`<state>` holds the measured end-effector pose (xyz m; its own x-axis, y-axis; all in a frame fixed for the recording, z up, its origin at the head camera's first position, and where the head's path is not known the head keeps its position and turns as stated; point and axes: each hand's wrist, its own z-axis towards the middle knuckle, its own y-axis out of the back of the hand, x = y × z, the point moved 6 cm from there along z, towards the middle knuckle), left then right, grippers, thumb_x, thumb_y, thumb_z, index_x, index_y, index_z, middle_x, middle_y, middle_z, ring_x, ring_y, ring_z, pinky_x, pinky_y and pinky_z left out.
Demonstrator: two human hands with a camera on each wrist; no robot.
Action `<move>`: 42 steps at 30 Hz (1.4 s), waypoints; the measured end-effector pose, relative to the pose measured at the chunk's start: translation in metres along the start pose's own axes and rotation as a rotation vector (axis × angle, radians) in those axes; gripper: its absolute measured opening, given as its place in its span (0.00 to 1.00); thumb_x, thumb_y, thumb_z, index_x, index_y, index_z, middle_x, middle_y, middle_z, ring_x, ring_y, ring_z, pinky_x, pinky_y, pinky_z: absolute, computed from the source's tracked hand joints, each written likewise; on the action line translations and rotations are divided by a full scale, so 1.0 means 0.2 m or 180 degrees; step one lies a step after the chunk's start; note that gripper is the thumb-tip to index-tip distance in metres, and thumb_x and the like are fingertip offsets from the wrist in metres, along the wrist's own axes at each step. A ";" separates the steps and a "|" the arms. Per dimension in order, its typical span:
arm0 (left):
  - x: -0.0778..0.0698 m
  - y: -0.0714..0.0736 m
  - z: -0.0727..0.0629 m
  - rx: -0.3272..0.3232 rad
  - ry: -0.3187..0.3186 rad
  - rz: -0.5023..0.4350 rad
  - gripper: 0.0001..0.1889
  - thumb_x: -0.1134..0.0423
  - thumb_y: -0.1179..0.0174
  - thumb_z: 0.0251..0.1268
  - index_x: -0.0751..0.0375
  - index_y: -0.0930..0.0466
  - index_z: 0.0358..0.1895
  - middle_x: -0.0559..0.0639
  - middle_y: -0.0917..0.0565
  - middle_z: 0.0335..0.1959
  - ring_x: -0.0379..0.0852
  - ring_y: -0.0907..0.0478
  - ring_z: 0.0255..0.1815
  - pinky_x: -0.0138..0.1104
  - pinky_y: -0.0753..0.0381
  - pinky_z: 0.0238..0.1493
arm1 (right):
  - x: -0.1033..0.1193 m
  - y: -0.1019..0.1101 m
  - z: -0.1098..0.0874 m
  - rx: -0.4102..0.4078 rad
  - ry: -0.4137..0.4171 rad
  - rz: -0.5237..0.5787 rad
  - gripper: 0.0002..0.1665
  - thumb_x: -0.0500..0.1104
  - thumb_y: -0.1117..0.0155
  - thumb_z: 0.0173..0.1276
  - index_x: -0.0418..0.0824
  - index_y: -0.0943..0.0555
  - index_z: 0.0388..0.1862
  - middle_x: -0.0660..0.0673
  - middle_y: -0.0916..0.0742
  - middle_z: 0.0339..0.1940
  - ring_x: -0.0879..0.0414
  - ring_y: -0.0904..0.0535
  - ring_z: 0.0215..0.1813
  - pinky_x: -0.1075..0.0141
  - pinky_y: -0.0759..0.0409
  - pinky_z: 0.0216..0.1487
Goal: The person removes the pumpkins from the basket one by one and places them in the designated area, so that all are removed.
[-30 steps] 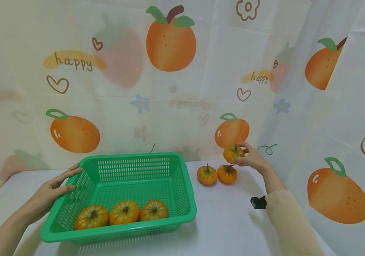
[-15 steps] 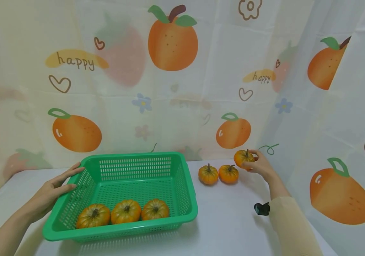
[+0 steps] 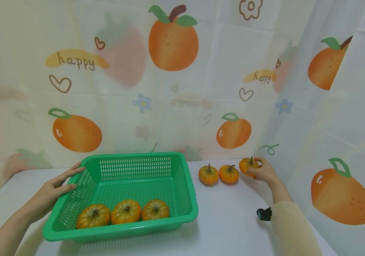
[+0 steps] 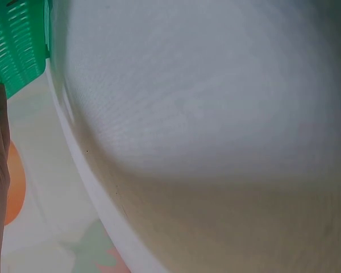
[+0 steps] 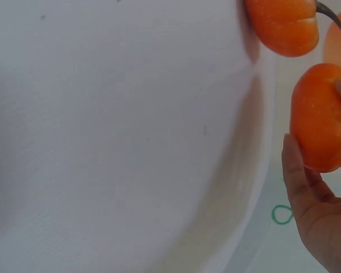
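In the head view, my right hand (image 3: 264, 172) holds a small orange pumpkin (image 3: 247, 165) by its right side, with its stem upward, at the right end of a short row. Two more small pumpkins, one with a bent stem (image 3: 228, 174) and one farther left (image 3: 208, 174), sit on the table beside it. The right wrist view shows the held pumpkin (image 5: 318, 119) between thumb and fingers. My left hand (image 3: 49, 193) rests on the left rim of a green plastic basket (image 3: 188, 199), fingers fairly straight. Three larger yellow-orange pumpkins (image 3: 125, 212) line the basket's near side.
The table has a white cover (image 3: 224, 217). A fruit-printed curtain (image 3: 176, 124) hangs right behind the basket and the row, and another part closes in on the right. A small black object (image 3: 264, 214) is at the right sleeve's cuff.
My right hand has carried its pumpkin rightward and down, from above the bent-stemmed pumpkin to the row's right end. My left hand and the basket keep their place.
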<state>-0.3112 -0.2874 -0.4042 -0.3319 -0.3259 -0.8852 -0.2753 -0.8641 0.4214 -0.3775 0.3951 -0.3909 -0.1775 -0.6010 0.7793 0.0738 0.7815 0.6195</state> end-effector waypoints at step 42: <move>0.00 0.00 -0.01 -0.0026 -0.0020 0.0068 0.30 0.66 0.55 0.78 0.54 0.49 0.79 0.26 0.56 0.81 0.04 0.54 0.64 0.12 0.37 0.50 | -0.11 -0.04 -0.02 0.0278 -0.0242 -0.0304 0.49 0.48 0.33 0.63 0.33 0.46 0.75 0.26 0.31 0.65 0.43 0.28 0.52 0.62 0.19 0.48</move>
<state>-0.3097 -0.2875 -0.4041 -0.3433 -0.3419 -0.8748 -0.2607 -0.8601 0.4385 -0.3706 0.4012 -0.4134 -0.2536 -0.6616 0.7057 -0.0322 0.7349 0.6774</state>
